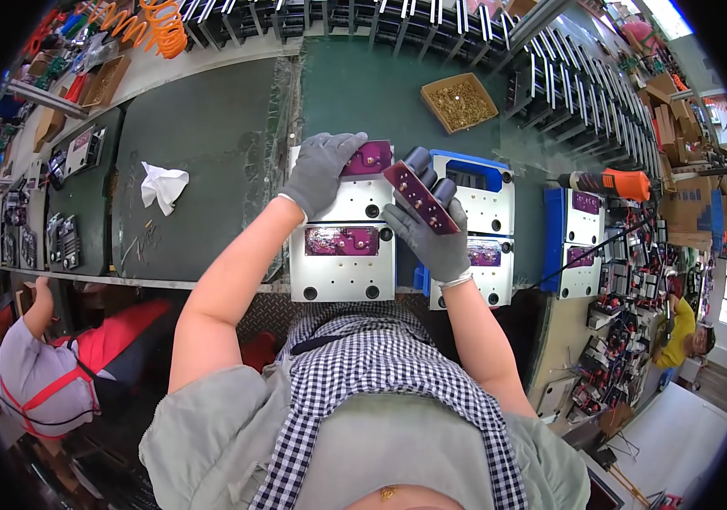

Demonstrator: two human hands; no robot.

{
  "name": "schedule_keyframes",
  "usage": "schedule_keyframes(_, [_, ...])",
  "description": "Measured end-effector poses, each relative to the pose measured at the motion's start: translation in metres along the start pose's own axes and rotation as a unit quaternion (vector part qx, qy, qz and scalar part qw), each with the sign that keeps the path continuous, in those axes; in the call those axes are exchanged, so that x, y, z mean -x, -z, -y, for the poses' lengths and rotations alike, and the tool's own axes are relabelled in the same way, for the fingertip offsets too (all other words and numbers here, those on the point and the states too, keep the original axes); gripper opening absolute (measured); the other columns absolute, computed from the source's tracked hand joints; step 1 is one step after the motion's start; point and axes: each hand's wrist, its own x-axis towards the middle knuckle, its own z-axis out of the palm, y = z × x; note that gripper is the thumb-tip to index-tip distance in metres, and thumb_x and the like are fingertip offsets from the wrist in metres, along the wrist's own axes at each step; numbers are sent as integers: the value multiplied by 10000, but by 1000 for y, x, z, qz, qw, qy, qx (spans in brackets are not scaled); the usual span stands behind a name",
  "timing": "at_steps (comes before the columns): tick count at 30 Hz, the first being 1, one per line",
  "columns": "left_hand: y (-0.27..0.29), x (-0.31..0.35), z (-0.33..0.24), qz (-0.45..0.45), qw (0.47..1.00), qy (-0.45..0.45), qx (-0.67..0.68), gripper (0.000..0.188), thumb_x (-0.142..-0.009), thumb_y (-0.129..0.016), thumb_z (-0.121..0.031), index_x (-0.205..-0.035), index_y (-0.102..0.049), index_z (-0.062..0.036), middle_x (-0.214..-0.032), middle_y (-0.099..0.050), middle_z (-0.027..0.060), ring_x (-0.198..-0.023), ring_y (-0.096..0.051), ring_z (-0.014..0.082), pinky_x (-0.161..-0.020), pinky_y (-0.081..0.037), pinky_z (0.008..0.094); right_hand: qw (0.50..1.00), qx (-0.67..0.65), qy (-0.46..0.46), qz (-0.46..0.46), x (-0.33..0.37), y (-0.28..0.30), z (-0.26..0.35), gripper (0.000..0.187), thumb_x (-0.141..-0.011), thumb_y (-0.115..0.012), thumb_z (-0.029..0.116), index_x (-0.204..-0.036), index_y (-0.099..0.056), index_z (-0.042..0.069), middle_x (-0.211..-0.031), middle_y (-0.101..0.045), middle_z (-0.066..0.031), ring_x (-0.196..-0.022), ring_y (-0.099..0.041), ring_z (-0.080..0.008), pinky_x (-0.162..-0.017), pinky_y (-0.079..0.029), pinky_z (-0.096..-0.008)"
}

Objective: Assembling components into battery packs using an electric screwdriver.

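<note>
Two fixture plates (342, 246) lie at counter's (202, 144) near edge, centre; further plates (576, 242) to their right. Screw box (459, 102) behind, toward far edge. Crumpled cloth (163, 185) left; power screwdriver (606, 183) right.

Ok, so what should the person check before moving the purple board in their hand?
1. Right hand grips the loose purple board: ok.
2. Left hand rests on the board in the grey tray: ok.
3. Nearer tray slot already holds a board: ok.
4. Gloves on both hands: ok.
5. Board seated flat under the left hand: cannot tell.
6. Orange tool lies apart from the hands: ok.
</note>
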Motion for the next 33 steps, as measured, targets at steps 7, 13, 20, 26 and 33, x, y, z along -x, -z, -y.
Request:
schedule_keyframes(7, [6,-16,26,241,970,6,10,724,-756,-734,-163,-1426,-476,-73,-1390,-543,161,-1280,-513,347,-1127,-357,428,997,-72,8,9,-8,45,-12,797,-954,-507,497,-1500,-308,-49,-1480,-414,-299,-1395,-386,-452,-1211,-246,-560])
schedule_keyframes(13, [4,4,-69,155,826,332,428,726,-940,-610,-503,-1436,-420,-8,-1357,-539,176,-1190,-583,268,-1009,-483,388,965,210,157,-6,2,7,-8,528,-966,-554,398,-1341,-497,31,-1336,-556,-172,-1289,-534,-277,-1145,-393,-511])
schedule_keyframes(20, [-45,-52,-133,54,639,325,695,400,-988,-587,-270,-1314,-521,-49,-1146,-630,98,-1043,-622,158,-914,-526,341,824,534,130,-137,38,-3,71,574,-920,-686,212,-1430,-478,52,-1271,-586,-61,-1086,-595,-141,-882,-521,-267])
schedule_keyframes(26, [-76,-100,-176,27,983,4,182,606,-734,-829,-186,-1274,-578,-70,-1075,-635,134,-997,-618,323,-892,-518,402,801,500,134,-300,60,17,166,354,-1005,-574,295,-1286,-620,83,-1066,-660,-17,-793,-600,-61,-690,-519,-223])
schedule_keyframes(33, [-128,-125,-188,93,995,36,19,563,-675,-824,-300,-1200,-638,-215,-1127,-632,73,-1079,-577,304,-1007,-388,467,618,683,243,-305,45,72,197,356,-946,-635,298,-1231,-645,85,-1060,-667,-116,-935,-636,-271,-840,-508,-372])
